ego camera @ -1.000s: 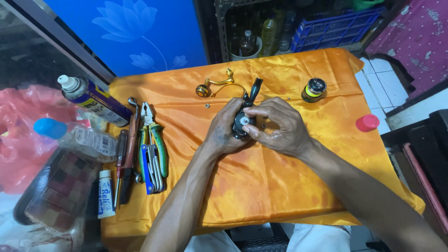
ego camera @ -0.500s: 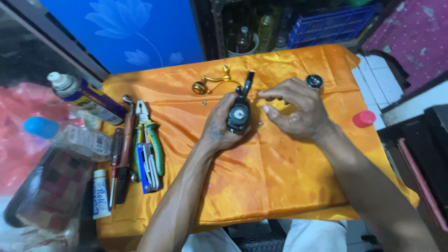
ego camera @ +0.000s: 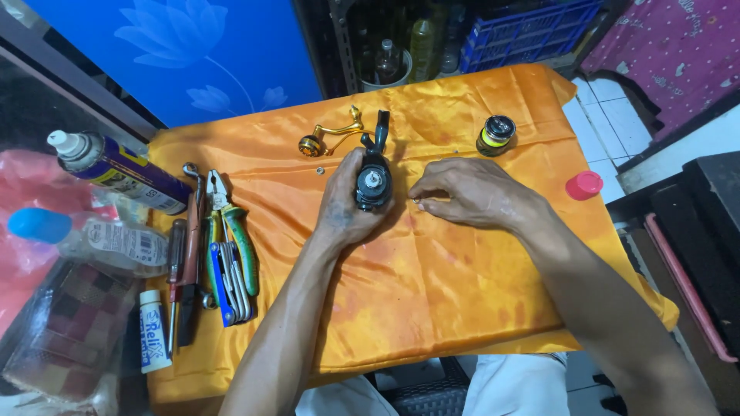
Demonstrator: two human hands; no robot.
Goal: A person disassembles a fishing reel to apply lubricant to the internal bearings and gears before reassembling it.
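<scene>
- The left hand (ego camera: 347, 196) is wrapped around a black fishing reel body (ego camera: 373, 181), holding it just above the middle of the surface (ego camera: 432, 293), which is draped in orange satin cloth.
- The reel body's round open face points up at the camera, with a small metal hub at its centre; its black stem (ego camera: 381, 127) sticks out toward the far edge.
- The right hand (ego camera: 470, 192) rests on the cloth just right of the reel body, apart from it. Its fingertips (ego camera: 420, 202) are pinched narrowly together over something tiny and pale; what that is cannot be told.
- A gold crank handle (ego camera: 330, 135) with a dark knob lies on the cloth at the far side, just left of the stem.
- A small washer (ego camera: 319, 171) lies on the cloth between the crank handle and the left hand.
- A black spool (ego camera: 496, 134) wound with yellow line stands far right, well apart from both hands.
- A pink cap (ego camera: 583, 185) sits off the right edge of the cloth.
- Along the left edge lie green-handled pliers (ego camera: 231, 231), a blue folding key set (ego camera: 227, 281), and a red-handled screwdriver (ego camera: 176, 285).
- A small white tube (ego camera: 153, 340) lies near left, beside the screwdriver.
- A spray can (ego camera: 116, 171) lies tilted at the far left, with a clear bottle with a blue cap (ego camera: 85, 239) nearer than it.
</scene>
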